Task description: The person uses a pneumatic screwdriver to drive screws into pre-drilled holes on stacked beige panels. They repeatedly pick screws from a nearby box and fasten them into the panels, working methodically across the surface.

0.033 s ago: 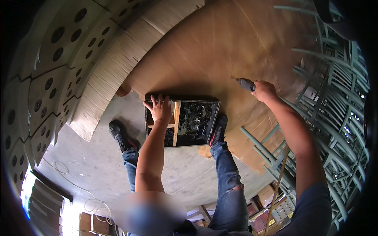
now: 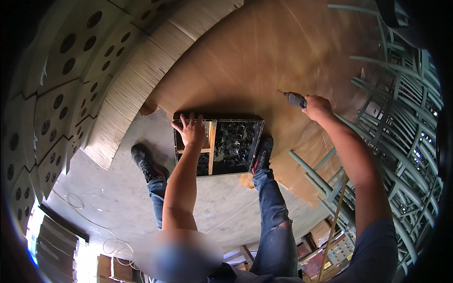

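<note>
We've got our left hand spread flat, fingers released and pressing on the wooden divider of a shallow square tray on the concrete floor between our shoes, probably just to pin it steady; the right hand is clenched around a small grey rotary tool out at 2 o'clock from the tray, its thin bit aimed at the big brown cardboard sheet. The tray's larger right section is packed with small dark metal bits, too tiny to identify; its left section looks mostly bare.
</note>
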Motion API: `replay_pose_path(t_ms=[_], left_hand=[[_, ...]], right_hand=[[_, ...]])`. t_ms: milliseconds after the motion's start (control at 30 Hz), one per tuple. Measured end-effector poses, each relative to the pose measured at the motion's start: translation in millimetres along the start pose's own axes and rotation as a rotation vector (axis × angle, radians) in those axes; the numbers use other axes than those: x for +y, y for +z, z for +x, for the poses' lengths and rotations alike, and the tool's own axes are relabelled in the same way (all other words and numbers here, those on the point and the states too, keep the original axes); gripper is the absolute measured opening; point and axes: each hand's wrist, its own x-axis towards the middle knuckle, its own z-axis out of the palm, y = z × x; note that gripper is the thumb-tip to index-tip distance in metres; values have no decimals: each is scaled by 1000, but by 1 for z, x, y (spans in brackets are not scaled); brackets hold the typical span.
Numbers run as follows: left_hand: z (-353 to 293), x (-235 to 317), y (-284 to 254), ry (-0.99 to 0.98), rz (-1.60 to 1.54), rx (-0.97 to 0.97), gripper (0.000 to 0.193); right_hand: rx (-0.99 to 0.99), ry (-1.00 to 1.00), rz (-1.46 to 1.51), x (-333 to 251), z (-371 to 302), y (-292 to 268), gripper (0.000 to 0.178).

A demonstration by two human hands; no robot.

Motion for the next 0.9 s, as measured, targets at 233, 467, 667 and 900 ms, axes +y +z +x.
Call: replay_pose_path(t_ms=[233, 467, 667, 900], left_hand=[[-22, -32, 12, -31, -7, -54, 63], [-57, -68, -16, 90, -178, -16, 63], [-66, -110, -75, 67, -142, -82, 40], [-54, -108, -133, -188, -181, -127, 33]], right_hand=[[-32, 43, 3, -10, 5, 2, 34], [-56, 95, -22, -10, 20, 13, 32], [112, 114, 133, 4, 23, 40, 25], [12, 59, 229, 35, 46, 31, 25]])
